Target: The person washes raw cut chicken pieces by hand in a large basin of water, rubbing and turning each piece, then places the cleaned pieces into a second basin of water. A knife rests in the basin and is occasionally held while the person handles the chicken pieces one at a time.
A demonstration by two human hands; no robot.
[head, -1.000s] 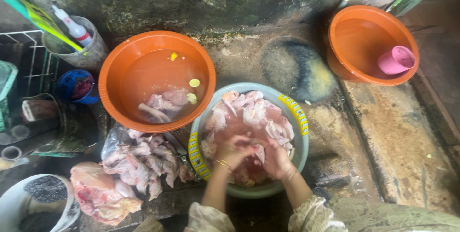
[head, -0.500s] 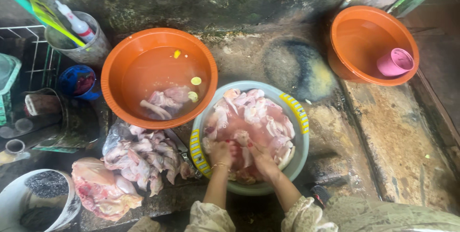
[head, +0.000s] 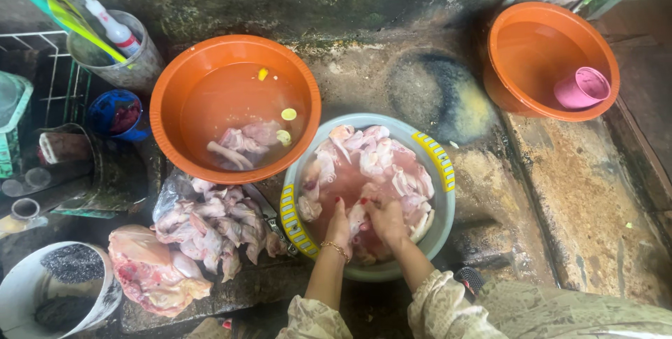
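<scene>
Low in the frame's centre, we have our left hand [head: 341, 225] and right hand [head: 384, 218] sunk side by side in the round pale-grey plastic basin with yellow handles [head: 435, 159], each loosely clasping raw pink chicken pieces [head: 364, 164] in cloudy reddish water, presumably to rinse them. The pieces lie jumbled, with no shared long axis. Up-left, the big round orange plastic tub [head: 175, 94] holds more cuts, close by, likely for transfer.

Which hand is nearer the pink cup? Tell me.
Right. The right hand lies in the grey basin, on the pink cup's side; the left hand sits just beyond it, farther away.
</scene>
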